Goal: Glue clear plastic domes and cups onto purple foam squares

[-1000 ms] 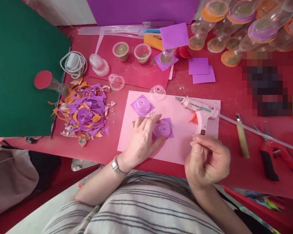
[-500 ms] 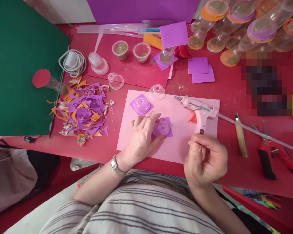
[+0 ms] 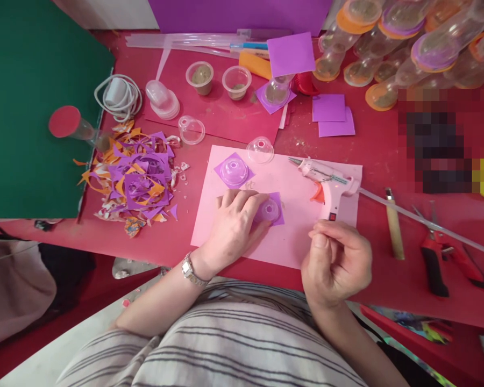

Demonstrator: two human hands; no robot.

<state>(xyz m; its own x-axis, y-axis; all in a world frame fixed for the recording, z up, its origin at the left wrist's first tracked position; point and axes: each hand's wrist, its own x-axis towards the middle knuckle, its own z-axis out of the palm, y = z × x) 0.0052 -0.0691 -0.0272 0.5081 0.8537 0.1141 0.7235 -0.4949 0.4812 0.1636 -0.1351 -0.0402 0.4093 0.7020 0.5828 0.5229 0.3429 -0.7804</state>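
Observation:
My left hand (image 3: 234, 226) has its thumb and forefinger around the rim of a clear plastic dome lid (image 3: 270, 210), which sits on a purple foam square (image 3: 280, 200). A pink sheet (image 3: 302, 242) lies under them. My right hand (image 3: 337, 260) is raised over the sheet's right side, thumb and forefinger pinched; whatever may be between them is too small to tell. Just beyond it lies a pink glue gun (image 3: 326, 183) with an orange trigger. Behind my left hand a second dome lid (image 3: 234, 171) rests on its own purple square, and a loose lid (image 3: 260, 150) is near the sheet's back edge.
Purple and orange scraps (image 3: 141, 177) are heaped at left. Two small cups (image 3: 200, 78) of greenish-brown material stand at the back. On the right lie a cutter knife (image 3: 394, 226) and red-handled pliers (image 3: 435, 263). Joined clear containers (image 3: 377, 64) crowd the far right corner.
My left hand's fingers have closed in a little around the dome lid. My right hand stays pinched in nearly the same place. The whole view has shifted slightly.

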